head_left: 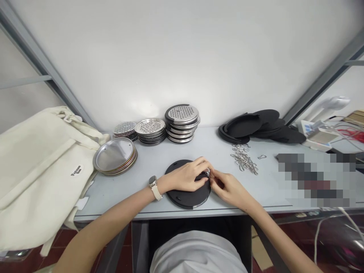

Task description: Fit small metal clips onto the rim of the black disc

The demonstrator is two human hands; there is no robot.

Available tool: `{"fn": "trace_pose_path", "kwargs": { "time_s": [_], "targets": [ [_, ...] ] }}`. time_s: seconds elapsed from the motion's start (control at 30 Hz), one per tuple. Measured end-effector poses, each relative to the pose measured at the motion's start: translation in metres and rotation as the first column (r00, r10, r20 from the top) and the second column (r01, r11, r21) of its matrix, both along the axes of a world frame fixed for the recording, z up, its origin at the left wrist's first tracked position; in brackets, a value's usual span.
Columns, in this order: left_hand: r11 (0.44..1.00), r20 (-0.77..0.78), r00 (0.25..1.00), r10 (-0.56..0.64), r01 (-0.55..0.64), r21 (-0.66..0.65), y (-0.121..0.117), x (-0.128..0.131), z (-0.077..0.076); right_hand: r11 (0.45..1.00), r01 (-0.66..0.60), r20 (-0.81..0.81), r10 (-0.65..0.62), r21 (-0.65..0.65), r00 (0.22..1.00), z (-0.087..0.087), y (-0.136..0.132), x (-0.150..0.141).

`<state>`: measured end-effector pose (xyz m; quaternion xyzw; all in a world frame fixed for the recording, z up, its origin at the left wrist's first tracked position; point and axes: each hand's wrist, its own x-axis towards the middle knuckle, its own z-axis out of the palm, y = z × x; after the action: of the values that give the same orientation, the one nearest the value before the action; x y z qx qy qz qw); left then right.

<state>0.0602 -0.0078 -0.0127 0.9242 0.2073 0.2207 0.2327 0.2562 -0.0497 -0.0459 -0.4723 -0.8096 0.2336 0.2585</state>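
Observation:
A black round cover [182, 197] lies flat on the table near its front edge, with a strip of silvery rim showing at its lower right. My left hand [191, 175] rests across the cover, fingers and thumb curled at its right side. At that same edge, my right hand [226, 185] is closed in a pinch. A small shiny metal clip [207, 172] shows between the two hands, mostly hidden by fingers. Loose metal clips [244, 161] lie in a heap to the right, one single clip [262, 157] apart from them.
Behind stand stacks of perforated metal discs [182, 113], [150, 127] and a stack of plain metal discs [115, 153]. Black covers [244, 127] pile up at the back right. A cream bag [42, 163] leans at the left. Cables and a white device [318, 134] sit at the far right.

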Motion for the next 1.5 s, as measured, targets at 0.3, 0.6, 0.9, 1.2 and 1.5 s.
{"fn": "trace_pose_path", "kwargs": {
  "time_s": [0.3,0.6,0.9,1.2,1.5],
  "targets": [
    [0.999,-0.031,0.999,0.025,-0.024,0.043,-0.0006,0.0001,0.0011,0.999,-0.034,0.013,0.035,-0.011,0.999,0.0023,0.0004,0.0021],
    [0.999,-0.012,1.0,0.021,-0.02,0.039,-0.0005,0.0005,0.0015,0.999,-0.04,0.024,0.04,-0.022,0.999,0.0014,0.0014,0.0031],
    [0.999,-0.004,1.0,0.023,-0.023,0.025,-0.0008,0.0002,0.0009,0.999,-0.006,0.037,0.007,-0.033,0.999,-0.0004,0.0015,0.0022],
    [1.0,0.019,1.0,0.005,-0.005,-0.014,-0.0007,0.0002,0.0014,0.998,0.065,0.027,-0.065,-0.021,0.998,-0.0027,-0.0011,0.0008],
    [0.999,0.044,0.999,0.002,0.0,-0.035,-0.0002,0.0004,-0.001,0.996,0.085,-0.005,-0.085,0.009,0.996,-0.0048,-0.0021,0.0]
  ]
}}
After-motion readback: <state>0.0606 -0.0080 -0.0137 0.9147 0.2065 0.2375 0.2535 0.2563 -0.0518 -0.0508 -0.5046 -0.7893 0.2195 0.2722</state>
